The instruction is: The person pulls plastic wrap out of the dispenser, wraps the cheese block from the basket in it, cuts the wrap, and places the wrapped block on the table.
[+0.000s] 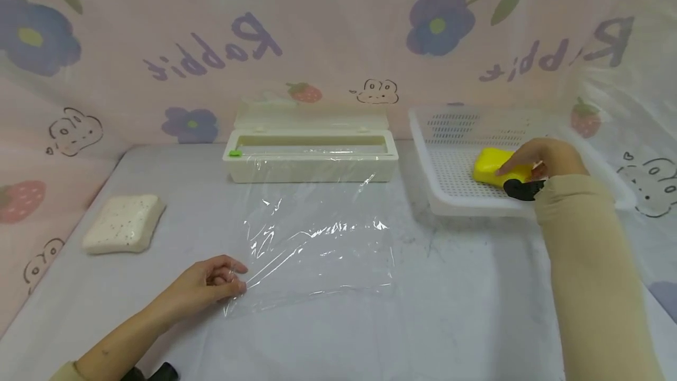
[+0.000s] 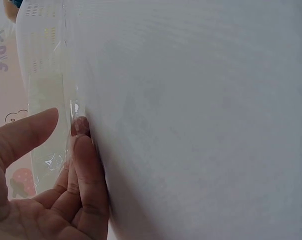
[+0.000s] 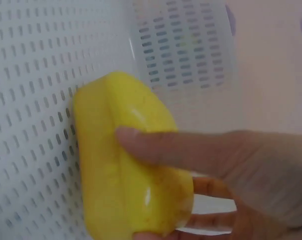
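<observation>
Yellow, glossy and softly rounded, the block point(image 1: 492, 163) sits in the grasp of the right hand point(image 1: 552, 157), thumb laid across its upper face and fingers curled around the side, a spread hold that likely suits its thick, smooth body; whether it rests on the basket floor or is slightly lifted, I cannot tell. Around that hand is a white plastic basket point(image 1: 465, 209), its floor pierced with small slots, presumably for draining or airing. The left hand point(image 1: 211, 281) is relaxed, thumb well apart from the loosely bent fingers, which touch the near left corner of the clear film point(image 1: 317, 257), perhaps to keep that edge flat. The film, thin, creased and shiny, spreads to this hand's right and runs back to the cream dispenser point(image 1: 312, 170) beyond it, a long straight-sided box with its lid raised, seemingly so the sheet can pass over the front. Beyond the left hand, on its outer side, lies a pale, dark-speckled square block point(image 1: 124, 225) with puffy, rounded corners.
</observation>
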Action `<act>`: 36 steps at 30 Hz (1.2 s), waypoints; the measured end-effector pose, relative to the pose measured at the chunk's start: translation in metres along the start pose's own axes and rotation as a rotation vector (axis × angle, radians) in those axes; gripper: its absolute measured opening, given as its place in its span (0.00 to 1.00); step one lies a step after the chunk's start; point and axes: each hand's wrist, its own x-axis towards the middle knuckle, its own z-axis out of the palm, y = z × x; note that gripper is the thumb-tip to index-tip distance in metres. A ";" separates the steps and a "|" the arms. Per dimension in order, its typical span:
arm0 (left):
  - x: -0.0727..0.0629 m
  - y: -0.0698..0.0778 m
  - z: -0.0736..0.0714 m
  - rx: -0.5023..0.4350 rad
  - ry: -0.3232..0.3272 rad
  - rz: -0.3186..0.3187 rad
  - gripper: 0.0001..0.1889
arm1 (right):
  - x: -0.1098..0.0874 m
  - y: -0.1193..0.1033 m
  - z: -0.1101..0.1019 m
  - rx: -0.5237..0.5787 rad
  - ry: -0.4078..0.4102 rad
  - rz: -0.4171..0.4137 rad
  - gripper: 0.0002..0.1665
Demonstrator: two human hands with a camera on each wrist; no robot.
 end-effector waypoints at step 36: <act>-0.002 0.005 0.003 -0.020 0.042 0.071 0.24 | -0.112 -0.125 0.097 -0.119 0.335 -0.653 0.50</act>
